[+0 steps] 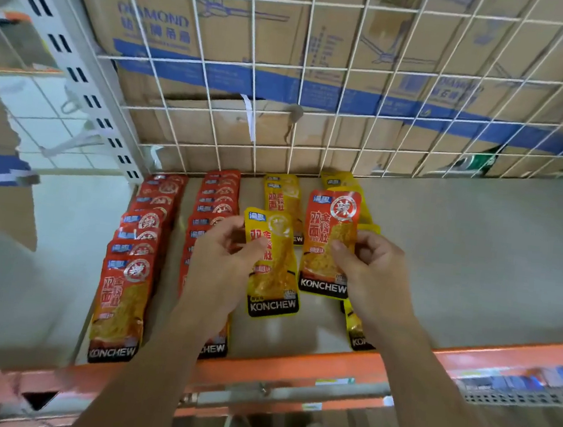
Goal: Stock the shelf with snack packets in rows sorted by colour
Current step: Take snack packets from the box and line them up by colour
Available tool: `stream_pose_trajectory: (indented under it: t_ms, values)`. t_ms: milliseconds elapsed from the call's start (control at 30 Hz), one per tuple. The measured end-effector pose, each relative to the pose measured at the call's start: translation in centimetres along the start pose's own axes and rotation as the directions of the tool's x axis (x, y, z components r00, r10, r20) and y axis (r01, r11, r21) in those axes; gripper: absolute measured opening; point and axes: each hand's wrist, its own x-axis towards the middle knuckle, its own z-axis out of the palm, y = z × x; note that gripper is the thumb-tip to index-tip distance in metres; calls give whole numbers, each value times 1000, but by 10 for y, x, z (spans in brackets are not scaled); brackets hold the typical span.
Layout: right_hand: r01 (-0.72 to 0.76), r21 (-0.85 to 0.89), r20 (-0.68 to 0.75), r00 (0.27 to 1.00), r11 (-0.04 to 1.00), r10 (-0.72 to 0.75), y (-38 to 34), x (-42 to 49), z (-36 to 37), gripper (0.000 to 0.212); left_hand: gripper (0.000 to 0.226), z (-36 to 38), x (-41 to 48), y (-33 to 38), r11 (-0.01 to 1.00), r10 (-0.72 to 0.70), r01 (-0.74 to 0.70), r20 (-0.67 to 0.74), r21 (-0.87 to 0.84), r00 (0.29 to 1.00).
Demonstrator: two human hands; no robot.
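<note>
Left hand (223, 263) pinches a yellow packet (273, 281) by its left edge, thumb on the front. Right hand (375, 277) pinches a red packet (329, 238) by its right edge, fingers curled. Both packets are upright, side by side over the middle of the shelf (476, 249).

Layout on the shelf:
- Left: two red rows (130, 267) (217, 200), packets overlapping front to back.
- Centre: a yellow row (283, 196) behind the held yellow packet.
- Right: a second yellow row (356, 330), partly hidden by the right hand and the red packet.

An orange rail (293, 362) fronts the shelf. A wire grid (320, 79) backs it, with cardboard boxes (221, 35) behind.
</note>
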Motion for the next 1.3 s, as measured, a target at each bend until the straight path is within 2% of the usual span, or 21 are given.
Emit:
stream_pose_trajectory:
  t_ms: [100,267,467,567,733,833,1000,1100,1200,1300]
  values:
    - [-35,50,-4,999,998,36,-2,6,-6,12,17,10,7,-3,999,-40,40,-5,14,999]
    - [7,4,50,999,1000,-7,-8,25,-13,16,13,29,22,-9,991,-123,127,-78,51,989]
    - [-11,41,108,994,999,6,-10,53,-24,13,17,52,42,-10,987,-103,122,-173,102,979]
    - [19,30,130,991,999,-23,-12,66,-25,19,18,59,55,-17,975,-99,140,-223,175,970]
    - [64,-19,174,983,998,-60,-15,82,-21,28,22,68,72,-24,965,-108,169,-281,203,954]
    - [73,-41,201,977,996,-63,-16,89,-20,21,16,72,81,-25,943,-47,148,-322,298,946]
    - [40,-36,223,974,999,-31,-21,96,-23,21,24,74,83,-22,899,76,87,-350,429,934]
    - [37,-36,226,974,999,-28,-21,98,-24,19,25,75,84,-21,866,145,43,-333,499,932]
    - [34,-34,229,973,999,-25,-21,100,-23,18,26,73,85,-26,790,232,-9,-285,613,930]
    - [34,-35,218,976,999,-25,-21,102,-21,18,31,71,86,-32,730,217,12,-248,683,944]
